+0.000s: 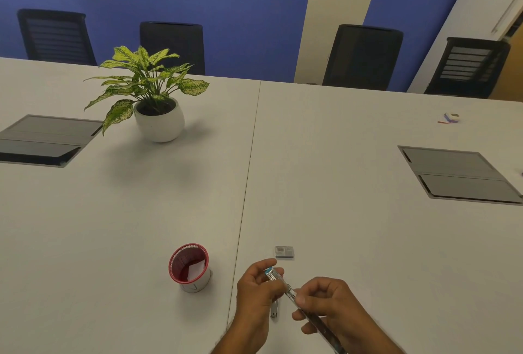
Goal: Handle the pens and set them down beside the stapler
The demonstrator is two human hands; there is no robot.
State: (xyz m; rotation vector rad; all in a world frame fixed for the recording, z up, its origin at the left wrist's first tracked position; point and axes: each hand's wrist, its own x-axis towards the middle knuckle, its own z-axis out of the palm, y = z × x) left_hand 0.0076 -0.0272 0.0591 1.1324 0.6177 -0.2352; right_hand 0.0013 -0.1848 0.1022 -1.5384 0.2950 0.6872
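Now, line by line:
Left hand: the left hand pinches the blue-tipped front end of the stapler, fingers curled round it.
Right hand: the right hand grips the stapler's rear part, thumb and fingers wrapped round it.
Stapler: held above the counter between both hands, near the lower edge of the view; it looks opened out, with a metal arm hanging down beneath the left hand.
Long axis: runs from upper left at the left hand down to lower right past the right hand.
Staple box: a small grey box lies on the counter just beyond the left hand, nearer it than the right.
Red cup: a red cup stands to the left, apart from the hands.
Hard to tell: the stapler's rear end is cut off by the frame; whether staples sit inside is not visible.
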